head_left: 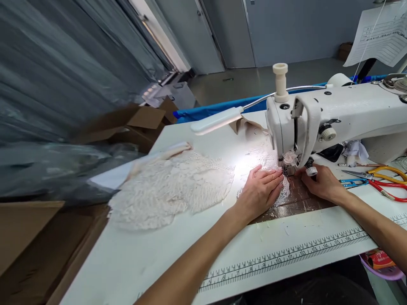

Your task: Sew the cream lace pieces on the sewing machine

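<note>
- At the far left we see a grey-blue curtain (63, 55) hanging in folds, with clear plastic wrapping (63, 165) heaped below it and an open cardboard box (32, 237) at the near corner.
- Next we come to a second cardboard box (143, 118), flaps up, behind the white table (171, 258).
- On the table's left half we find a spread of white lace (171, 190), rumpled and ruffled, with a strip of pale material along its far edge.
- Above the far side of the table we see a slim lamp (216, 120) on a bendable stalk, throwing a bright patch on the work.
- We see the left hand (262, 190) palm down, its fingers straight and close together (flat on the work rather than gripping it), with the fingertips just beside the needle area.
- Under and beside that hand we make out the lace piece (284, 192), partly on a shiny brown plate (302, 195) and reaching in under the head of the white sewing machine (349, 106).
- To the right of the needle area we see the right hand (322, 184) with its fingers curled, low over the plate; we cannot tell whether they pinch anything.
- Beyond it we notice blue snips (354, 182) and, overlapping them, scissors with yellow and red handles (388, 182).
- Farther right we see a printed sheet (378, 36) hanging above the machine and, below the table's edge, a pink basin (386, 273).
</note>
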`<state>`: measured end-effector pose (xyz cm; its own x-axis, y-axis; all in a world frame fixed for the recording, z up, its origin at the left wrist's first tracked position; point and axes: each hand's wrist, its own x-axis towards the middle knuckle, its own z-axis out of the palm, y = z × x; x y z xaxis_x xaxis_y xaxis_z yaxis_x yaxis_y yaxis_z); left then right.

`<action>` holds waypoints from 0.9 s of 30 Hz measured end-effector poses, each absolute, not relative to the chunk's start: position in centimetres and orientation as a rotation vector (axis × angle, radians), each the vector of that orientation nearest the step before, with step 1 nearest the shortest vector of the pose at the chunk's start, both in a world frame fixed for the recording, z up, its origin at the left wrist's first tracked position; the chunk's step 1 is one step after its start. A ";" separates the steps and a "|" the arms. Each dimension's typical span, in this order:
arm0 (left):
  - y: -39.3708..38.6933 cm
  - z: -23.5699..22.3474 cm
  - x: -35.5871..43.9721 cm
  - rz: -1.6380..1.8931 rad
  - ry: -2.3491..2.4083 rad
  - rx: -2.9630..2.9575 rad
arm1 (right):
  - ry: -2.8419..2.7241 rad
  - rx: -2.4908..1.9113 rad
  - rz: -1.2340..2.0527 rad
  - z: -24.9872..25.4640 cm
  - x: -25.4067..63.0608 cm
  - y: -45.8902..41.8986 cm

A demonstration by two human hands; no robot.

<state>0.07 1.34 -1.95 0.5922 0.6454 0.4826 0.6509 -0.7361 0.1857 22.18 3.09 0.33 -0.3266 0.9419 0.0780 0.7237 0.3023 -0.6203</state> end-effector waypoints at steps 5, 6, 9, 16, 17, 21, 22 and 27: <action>1.4 -1.9 0.1 -0.888 -1.196 -2.812 | -2.171 -1.348 0.532 -0.9 22.6 2.3; 1.4 -1.9 0.1 -0.895 -1.199 -2.816 | -2.212 -1.314 0.512 -0.9 22.6 2.2; 1.4 -1.9 0.1 -0.903 -1.196 -2.815 | -2.395 -1.168 0.421 -0.6 22.6 2.2; 1.1 -1.6 0.3 -0.855 -1.240 -2.752 | -2.606 -1.067 0.229 -0.7 22.9 2.2; 1.1 -1.5 0.3 -0.850 -1.253 -2.753 | -2.611 -1.066 0.215 -0.8 23.0 2.2; 1.1 -1.6 0.2 -0.882 -1.283 -2.771 | -2.579 -0.993 0.167 -1.0 22.8 1.9; 1.2 -1.7 0.2 -0.890 -1.288 -2.779 | -2.569 -0.991 0.161 -0.9 22.6 1.8; 1.4 -1.8 0.1 -0.913 -1.322 -2.793 | -2.569 -1.090 0.160 -0.6 22.1 1.4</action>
